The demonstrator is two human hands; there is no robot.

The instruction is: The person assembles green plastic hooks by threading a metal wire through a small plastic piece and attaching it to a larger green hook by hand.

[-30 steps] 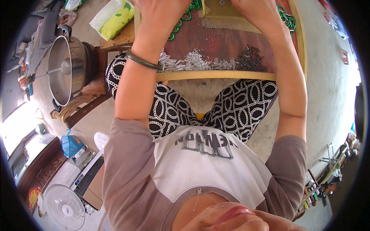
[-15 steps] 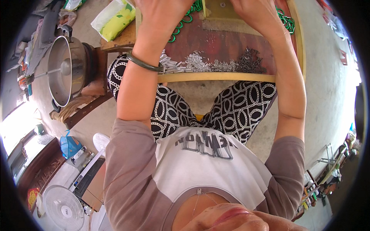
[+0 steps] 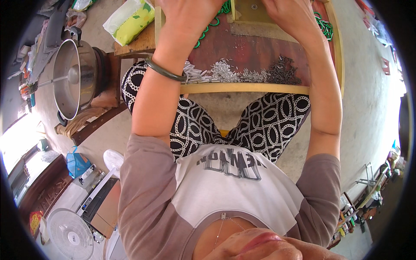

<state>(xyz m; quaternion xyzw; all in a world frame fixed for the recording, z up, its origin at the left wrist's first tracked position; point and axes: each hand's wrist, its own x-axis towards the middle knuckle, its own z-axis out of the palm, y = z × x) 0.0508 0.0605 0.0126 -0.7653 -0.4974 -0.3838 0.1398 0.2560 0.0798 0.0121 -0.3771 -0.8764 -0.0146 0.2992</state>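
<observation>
Both my hands reach to the far edge of the head view, over a wooden-rimmed tray (image 3: 247, 88). My left hand (image 3: 190, 15) is at the far left of it, near several green carabiner-like hooks (image 3: 211, 27). My right hand (image 3: 291, 17) is at the far right, beside more green hooks (image 3: 326, 29). Fingers of both hands are cut off by the frame, so anything in them is hidden. Between the hands a yellowish fixture (image 3: 264, 30) with a screw stands on the red-brown tray floor. Along the near rim lie small silver pins (image 3: 223, 71) and dark pins (image 3: 281, 71).
A green and white soft pack (image 3: 130, 21) lies on a wooden stand left of the tray. Farther left are a steel pot (image 3: 86, 78) with a ladle in it and a white fan (image 3: 71, 234). My patterned trouser legs (image 3: 199, 123) are under the tray's near rim.
The whole view has shifted slightly, with the tray a little lower in it. Both hands stay over the far part of the tray, with only small arm movement.
</observation>
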